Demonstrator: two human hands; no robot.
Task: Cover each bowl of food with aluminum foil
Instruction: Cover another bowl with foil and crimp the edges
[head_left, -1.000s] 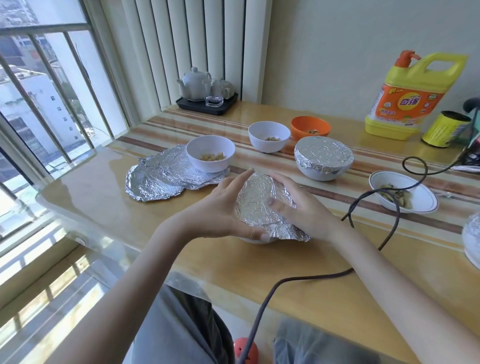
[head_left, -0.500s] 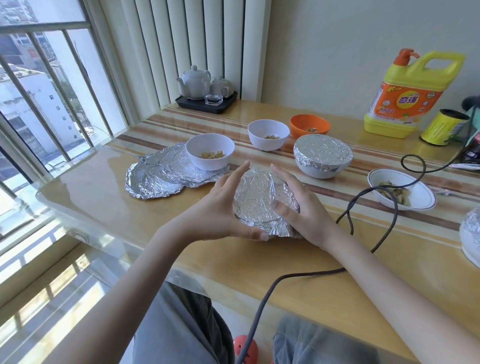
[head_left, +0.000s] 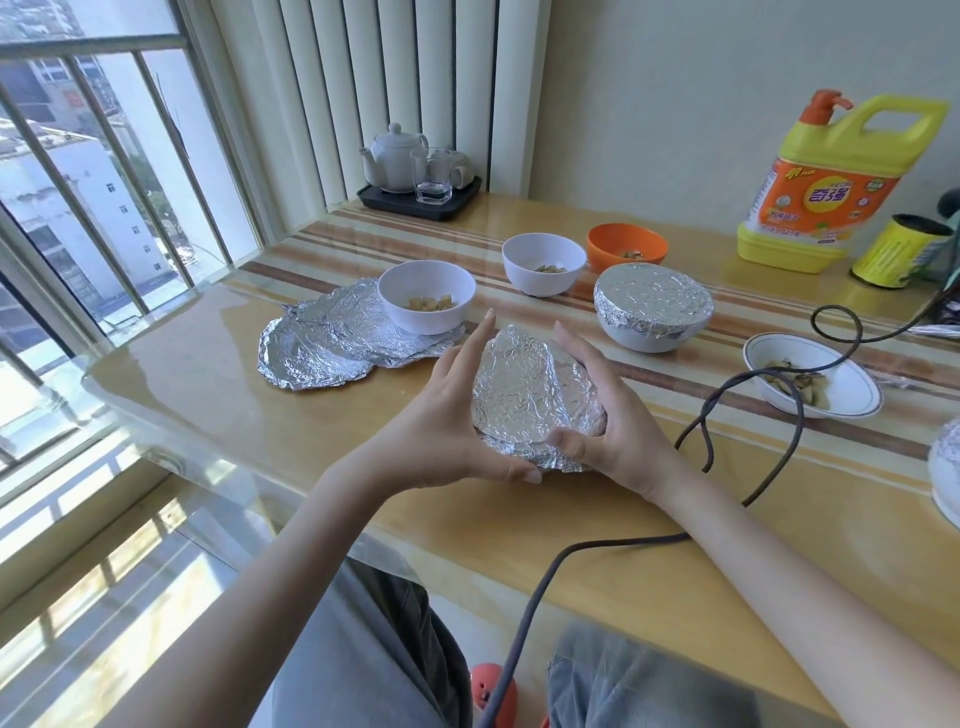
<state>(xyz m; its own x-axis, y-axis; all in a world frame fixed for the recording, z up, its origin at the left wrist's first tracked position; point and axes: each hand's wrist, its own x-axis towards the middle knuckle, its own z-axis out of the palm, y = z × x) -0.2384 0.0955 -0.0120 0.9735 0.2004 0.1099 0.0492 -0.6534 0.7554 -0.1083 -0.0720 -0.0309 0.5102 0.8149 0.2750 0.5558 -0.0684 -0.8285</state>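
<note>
Both my hands, left hand (head_left: 447, 415) and right hand (head_left: 608, 415), cup the foil-covered bowl (head_left: 530, 395) near the table's (head_left: 208, 395) front edge, pressing its rim. Foil feels thin and tears easily, so I'd crimp gently at the rim.

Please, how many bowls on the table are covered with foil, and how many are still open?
Foil-covered: 2 (covered bowl at back, bowl between the hands)
Open white: 3
Open orange: 1
Total: 6; object at right edge unclear.

Bowl under foil (head_left: 530, 384) hidden; foil-covered bowl (head_left: 946, 467) cut off at right edge.
</note>
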